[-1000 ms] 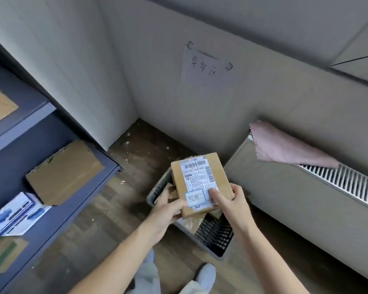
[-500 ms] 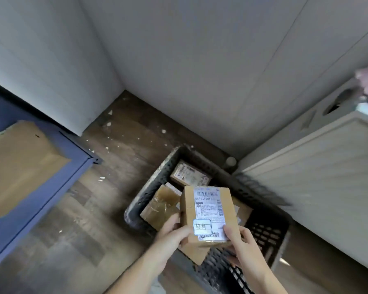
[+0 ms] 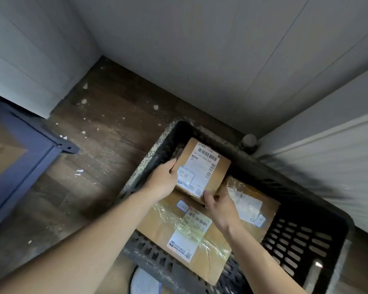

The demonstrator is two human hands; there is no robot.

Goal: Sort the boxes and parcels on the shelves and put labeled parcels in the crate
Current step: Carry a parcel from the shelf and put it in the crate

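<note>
Fingers [image 3: 172, 164] of the left hand [image 3: 162, 183] curl round the left long edge of the small labeled parcel [image 3: 202, 168]. The right hand [image 3: 221, 209] pinches its near corner, thumb on top; its other fingers are hidden under the box. Both hands hold it, neither open.

From the head camera, the parcel sits low in the far left corner of the black crate [image 3: 146, 164], label up. Whether its underside already rests on anything, I cannot tell. Its long axis runs away from the person toward the crate's far wall, slightly slanted. It lies directly ahead of both hands, the left alongside it and the right behind it, so letting go likely means drawing both hands back toward the near rim.

Its near end overlaps a larger taped parcel [image 3: 185, 234] against the crate's near wall. Another labeled parcel [image 3: 249, 204] lies just right of the right hand. A blue shelf [image 3: 30, 149] stands to the left on the wooden floor [image 3: 106, 128].
</note>
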